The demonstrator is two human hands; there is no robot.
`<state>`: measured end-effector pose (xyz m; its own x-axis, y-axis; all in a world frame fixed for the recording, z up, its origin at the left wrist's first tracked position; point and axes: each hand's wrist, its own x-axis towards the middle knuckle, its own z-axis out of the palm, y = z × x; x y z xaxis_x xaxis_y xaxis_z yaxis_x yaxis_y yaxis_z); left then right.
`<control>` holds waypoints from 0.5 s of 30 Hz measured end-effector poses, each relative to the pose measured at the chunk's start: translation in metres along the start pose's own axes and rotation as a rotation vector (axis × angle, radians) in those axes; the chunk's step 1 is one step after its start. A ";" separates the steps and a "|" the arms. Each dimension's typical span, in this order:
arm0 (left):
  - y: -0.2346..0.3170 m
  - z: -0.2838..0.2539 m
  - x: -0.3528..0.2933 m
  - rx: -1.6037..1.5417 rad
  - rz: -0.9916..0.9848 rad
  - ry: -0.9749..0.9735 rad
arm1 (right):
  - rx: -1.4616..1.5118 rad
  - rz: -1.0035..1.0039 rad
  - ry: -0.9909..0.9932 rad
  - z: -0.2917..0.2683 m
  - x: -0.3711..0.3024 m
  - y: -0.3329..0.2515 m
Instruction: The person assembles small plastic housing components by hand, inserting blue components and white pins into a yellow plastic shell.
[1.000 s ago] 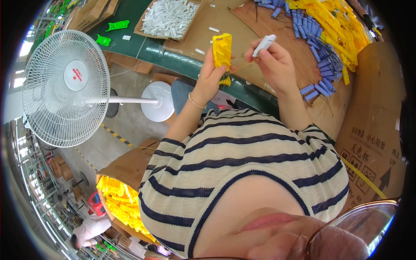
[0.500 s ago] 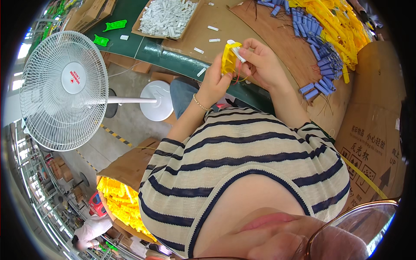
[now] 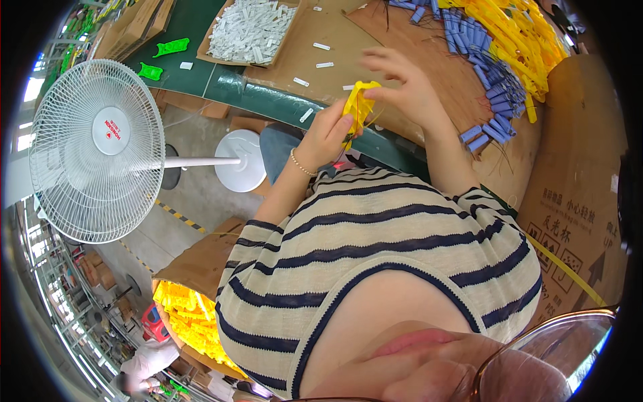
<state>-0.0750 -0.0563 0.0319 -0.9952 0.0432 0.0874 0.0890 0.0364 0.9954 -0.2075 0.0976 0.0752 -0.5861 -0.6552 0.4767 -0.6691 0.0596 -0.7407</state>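
Head view: left one of two wide fisheye cameras worn side by side on the head, upright and unmirrored.
Facing: steeply downward, past glasses that show very near at the lower right.
Striped top: close beneath the lens, filling the lower middle.
Left hand and right hand: farther out than the top, above centre, seen from above.
Table: across the upper part, its near edge bowed.
Fan: at left, with floor below it.
Large carton: along the right side.
Rim: black and rounded, the distant surroundings squeezed small at left.
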 end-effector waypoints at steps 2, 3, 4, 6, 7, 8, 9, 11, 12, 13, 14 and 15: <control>-0.007 0.000 -0.001 -0.068 -0.036 -0.078 | 0.272 0.165 -0.108 0.002 -0.004 0.006; -0.006 0.000 0.000 -0.069 -0.035 -0.086 | 0.549 0.327 -0.218 0.004 -0.006 0.006; -0.004 0.001 0.000 -0.182 -0.105 -0.125 | 0.546 0.330 -0.211 0.003 -0.006 0.004; -0.003 0.004 -0.001 -0.292 -0.175 -0.169 | 0.706 0.623 -0.197 0.001 -0.005 -0.006; -0.005 0.005 -0.001 -0.380 -0.223 -0.176 | 0.706 0.622 -0.191 0.003 -0.006 -0.004; -0.006 0.007 -0.002 -0.468 -0.272 -0.181 | 0.779 0.583 -0.152 0.006 -0.008 0.000; -0.005 0.010 -0.002 -0.468 -0.274 -0.187 | 0.852 0.545 -0.111 0.008 -0.009 0.001; -0.003 0.016 -0.001 -0.475 -0.159 -0.081 | 0.859 0.553 -0.066 0.010 -0.006 -0.003; -0.008 0.016 0.000 -0.429 -0.146 -0.047 | 0.868 0.559 -0.030 0.011 -0.005 -0.005; -0.011 0.016 -0.001 -0.427 -0.148 -0.045 | 0.870 0.559 -0.031 0.010 -0.002 0.001; -0.012 0.016 -0.002 -0.439 -0.128 0.039 | 0.707 0.446 0.072 0.008 0.006 0.016; -0.014 0.016 -0.001 -0.450 -0.109 0.118 | 0.540 0.334 0.177 0.002 0.015 0.033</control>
<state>-0.0746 -0.0408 0.0176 -0.9978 -0.0517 -0.0404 -0.0162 -0.4032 0.9150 -0.2380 0.0884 0.0570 -0.8198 -0.5302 0.2163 -0.1416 -0.1783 -0.9737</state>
